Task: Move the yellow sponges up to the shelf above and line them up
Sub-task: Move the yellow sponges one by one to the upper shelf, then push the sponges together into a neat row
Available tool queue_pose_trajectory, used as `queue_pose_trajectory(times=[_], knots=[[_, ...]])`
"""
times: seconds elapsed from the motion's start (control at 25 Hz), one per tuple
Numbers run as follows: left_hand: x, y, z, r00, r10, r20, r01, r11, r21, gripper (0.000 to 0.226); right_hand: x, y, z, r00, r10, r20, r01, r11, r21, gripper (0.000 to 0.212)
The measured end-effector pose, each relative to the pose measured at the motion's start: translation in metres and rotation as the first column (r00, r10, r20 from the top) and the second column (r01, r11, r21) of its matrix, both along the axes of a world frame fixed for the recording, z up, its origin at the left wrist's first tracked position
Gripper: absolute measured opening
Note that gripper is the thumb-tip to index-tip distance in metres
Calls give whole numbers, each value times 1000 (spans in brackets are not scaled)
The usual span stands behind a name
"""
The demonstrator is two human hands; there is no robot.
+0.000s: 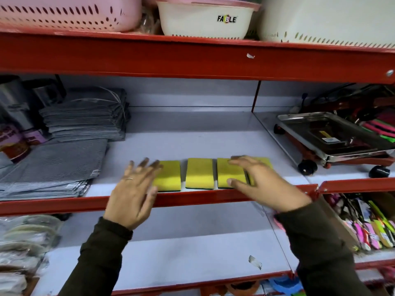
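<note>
Several yellow sponges lie side by side in a row near the front edge of the middle shelf [192, 135]. My left hand [133, 193], fingers spread, rests at the left end of the row, touching the leftmost sponge [170, 175]. The middle sponge [199, 173] lies uncovered. My right hand [260, 184] lies flat with fingers apart over the right end, its thumb on one sponge [228, 174] and its palm covering most of the rightmost sponge [266, 161]. Neither hand grips anything.
Stacks of grey cloths [85, 120] lie left of the sponges. A steel tray on a wheeled red stand [333, 133] sits to the right. Baskets and a white bowl [205, 18] fill the top shelf. The lower shelf [181, 253] holds packets at left.
</note>
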State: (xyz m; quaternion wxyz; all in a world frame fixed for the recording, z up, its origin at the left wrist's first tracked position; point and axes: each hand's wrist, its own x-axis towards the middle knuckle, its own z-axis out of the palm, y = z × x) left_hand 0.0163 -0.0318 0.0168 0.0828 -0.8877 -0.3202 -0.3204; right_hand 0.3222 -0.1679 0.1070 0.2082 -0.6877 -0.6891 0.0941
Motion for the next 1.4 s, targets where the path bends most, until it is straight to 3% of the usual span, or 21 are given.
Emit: queue_pose_trajectory(times=[0.2, 0.44, 0.76, 0.92, 1.04, 1.16, 1.24, 1.4], knots=[[20, -16, -11, 993, 26, -114, -36, 995, -92, 73, -55, 16, -39, 993, 75, 87, -71, 996, -47, 51], [15, -30, -9, 1000, 18, -24, -21, 988, -152, 59, -69, 9, -49, 998, 13, 65, -12, 1000, -8, 46], [24, -37, -10, 999, 41, -7, -41, 983, -182, 56, -83, 7, -50, 999, -38, 29, 37, 999, 20, 44], [46, -47, -2, 989, 126, 74, -109, 973, -205, 60, -61, -1, -43, 996, -92, 7, 91, 994, 66, 50], [93, -61, 5, 998, 48, 38, -40, 982, -184, 63, -20, -14, -39, 968, -250, 2, 248, 963, 103, 56], [147, -70, 5, 999, -43, -9, 41, 984, -174, 69, 14, -23, -39, 932, -361, 46, 361, 933, 7, 55], [173, -74, 1, 997, -61, -55, 52, 987, -152, 68, 23, -26, -42, 926, -366, 89, 373, 925, -72, 53], [183, -87, -7, 992, 7, -126, -16, 998, -66, 72, 26, -34, -46, 947, -294, 126, 305, 949, -83, 56]])
